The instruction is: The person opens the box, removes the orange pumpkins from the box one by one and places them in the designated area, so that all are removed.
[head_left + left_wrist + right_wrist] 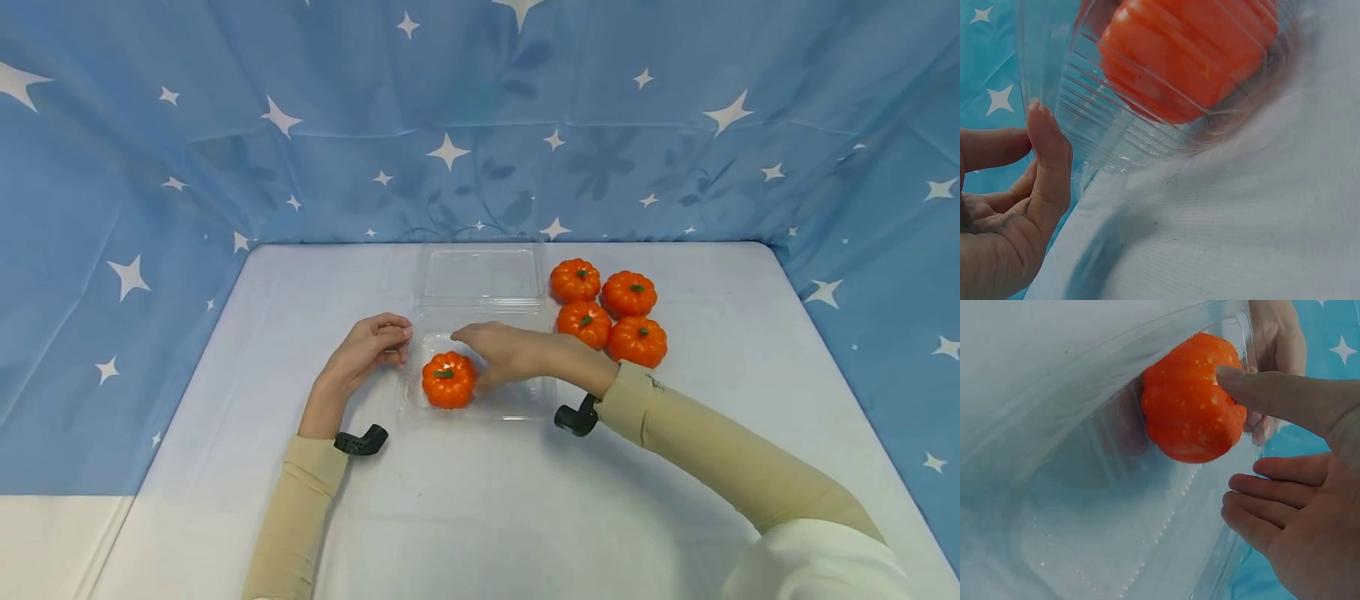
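Observation:
An orange toy pumpkin (pixel 448 380) with a green stem sits in the left part of a clear plastic clamshell box (pixel 517 408). My left hand (pixel 367 350) pinches the box's left rim between thumb and finger, as the left wrist view shows at the clear wall (pixel 1104 134). Over the box, my right hand (pixel 510 354) is just right of the pumpkin, its fingers extended and spread from the thumb. In the right wrist view the thumb (pixel 1272 387) overlaps the pumpkin (pixel 1194 406), while the other fingers (pixel 1272 500) are apart from it.
Several more orange pumpkins (pixel 583 323) stand grouped on the white table (pixel 480 517), right of the box. The box's lid (pixel 483 273) lies folded back toward the blue star-patterned curtain (pixel 480 117). Both wrists wear black camera bands (pixel 362 440).

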Demonstrator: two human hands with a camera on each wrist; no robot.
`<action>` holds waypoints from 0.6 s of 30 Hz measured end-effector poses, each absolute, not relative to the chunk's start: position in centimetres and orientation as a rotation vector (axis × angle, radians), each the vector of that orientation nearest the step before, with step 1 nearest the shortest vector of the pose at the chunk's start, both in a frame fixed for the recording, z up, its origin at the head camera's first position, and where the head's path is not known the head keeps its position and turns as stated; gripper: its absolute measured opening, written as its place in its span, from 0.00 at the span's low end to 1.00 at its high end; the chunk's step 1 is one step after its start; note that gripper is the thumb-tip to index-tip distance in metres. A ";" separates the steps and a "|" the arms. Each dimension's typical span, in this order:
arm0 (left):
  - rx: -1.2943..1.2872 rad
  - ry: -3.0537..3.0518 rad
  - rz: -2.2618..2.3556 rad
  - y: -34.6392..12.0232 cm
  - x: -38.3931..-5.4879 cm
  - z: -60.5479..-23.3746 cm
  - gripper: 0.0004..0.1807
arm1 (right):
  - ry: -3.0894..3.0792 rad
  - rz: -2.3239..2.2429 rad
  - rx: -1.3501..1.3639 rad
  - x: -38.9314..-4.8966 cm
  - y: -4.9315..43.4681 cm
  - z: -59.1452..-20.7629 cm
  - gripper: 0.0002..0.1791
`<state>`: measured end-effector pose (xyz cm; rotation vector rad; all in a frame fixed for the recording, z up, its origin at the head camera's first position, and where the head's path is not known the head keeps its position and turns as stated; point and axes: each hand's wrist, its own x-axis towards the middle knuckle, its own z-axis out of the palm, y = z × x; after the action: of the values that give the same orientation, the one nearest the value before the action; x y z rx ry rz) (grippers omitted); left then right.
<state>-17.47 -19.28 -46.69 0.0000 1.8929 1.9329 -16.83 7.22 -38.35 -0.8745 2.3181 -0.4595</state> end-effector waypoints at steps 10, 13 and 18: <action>0.012 1.886 1.944 -19.4 -17.5 -46.7 0.15 | 2.245 -0.320 -0.892 -16.7 4.9 -38.9 0.48; 0.008 1.891 1.937 -19.4 -17.5 -46.7 0.16 | 2.237 -0.290 -0.881 -16.6 4.3 -39.1 0.48; 0.017 1.897 1.932 -19.4 -17.5 -46.8 0.16 | 2.242 -0.262 -0.902 -16.6 3.9 -39.5 0.48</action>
<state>-17.52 -19.41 -46.83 0.0171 1.8965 1.9316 -16.56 3.91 -39.45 -0.9023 2.2422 -0.2620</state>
